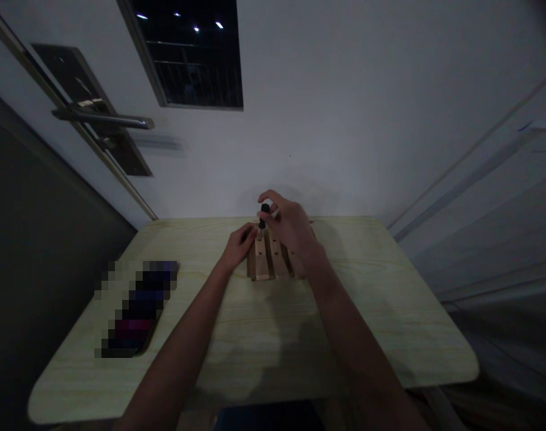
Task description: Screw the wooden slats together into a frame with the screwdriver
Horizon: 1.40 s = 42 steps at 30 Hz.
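A small wooden piece (261,267) with parallel slats and dark holes lies near the table's far edge. My left hand (237,244) grips its left side, thumb and fingers closed at the upper corner. Above the leftmost slat, my right hand (293,225) pinches a short black-handled screwdriver (264,209) between thumb and fingers. The screwdriver stands nearly upright, its lower end at the top of that slat; whether its tip sits in a hole I cannot tell. My right hand and wrist cover the right part of the wooden piece.
The pale wood-grain table (367,335) has rounded corners and meets a white door behind it. On its left lies a pixelated dark flat object (140,308). A metal door handle (105,118) juts out at upper left, beside a dark window (194,60).
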### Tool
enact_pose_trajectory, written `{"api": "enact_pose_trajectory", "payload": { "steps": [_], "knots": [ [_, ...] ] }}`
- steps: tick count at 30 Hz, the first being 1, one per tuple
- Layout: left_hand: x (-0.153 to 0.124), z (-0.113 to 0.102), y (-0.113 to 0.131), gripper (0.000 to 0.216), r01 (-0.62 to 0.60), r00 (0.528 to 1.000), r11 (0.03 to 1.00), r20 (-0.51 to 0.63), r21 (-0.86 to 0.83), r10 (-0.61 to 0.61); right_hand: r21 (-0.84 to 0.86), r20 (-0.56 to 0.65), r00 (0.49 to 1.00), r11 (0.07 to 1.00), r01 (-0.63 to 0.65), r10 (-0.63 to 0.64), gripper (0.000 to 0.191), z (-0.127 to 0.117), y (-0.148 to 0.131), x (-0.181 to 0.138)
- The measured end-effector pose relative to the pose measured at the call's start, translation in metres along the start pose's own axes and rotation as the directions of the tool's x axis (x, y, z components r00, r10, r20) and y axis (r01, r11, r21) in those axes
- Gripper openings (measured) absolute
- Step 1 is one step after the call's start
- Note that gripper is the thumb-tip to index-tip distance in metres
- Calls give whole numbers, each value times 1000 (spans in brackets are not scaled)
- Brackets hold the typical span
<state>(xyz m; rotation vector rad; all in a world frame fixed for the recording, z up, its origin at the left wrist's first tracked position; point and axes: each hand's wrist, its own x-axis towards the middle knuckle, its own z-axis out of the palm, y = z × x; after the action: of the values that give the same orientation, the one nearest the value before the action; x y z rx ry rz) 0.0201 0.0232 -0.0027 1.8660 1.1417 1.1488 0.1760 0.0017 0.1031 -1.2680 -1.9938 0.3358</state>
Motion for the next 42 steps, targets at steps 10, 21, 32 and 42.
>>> {"api": "enact_pose_trajectory", "payload": {
  "steps": [10, 21, 32, 42],
  "knots": [
    [1, -2, 5, 28, 13, 999, 998, 43, -54, -11, -10, 145, 989, 1000, -17, 18, 30, -20, -10, 6],
    [1, -1, -3, 28, 10, 999, 1000, 36, -19, -9, 12, 98, 994, 999, -38, 37, 14, -15, -4, 10],
    [1, -1, 0, 30, 12, 1000, 1000, 25, 9, -12, -29, 13, 1000, 999, -17, 17, 12, -5, -5, 14],
    [1, -1, -3, 30, 3, 1000, 1000, 25, 6, -3, 97, 43, 995, 992, 80, -85, 27, -5, -6, 10]
  ]
}}
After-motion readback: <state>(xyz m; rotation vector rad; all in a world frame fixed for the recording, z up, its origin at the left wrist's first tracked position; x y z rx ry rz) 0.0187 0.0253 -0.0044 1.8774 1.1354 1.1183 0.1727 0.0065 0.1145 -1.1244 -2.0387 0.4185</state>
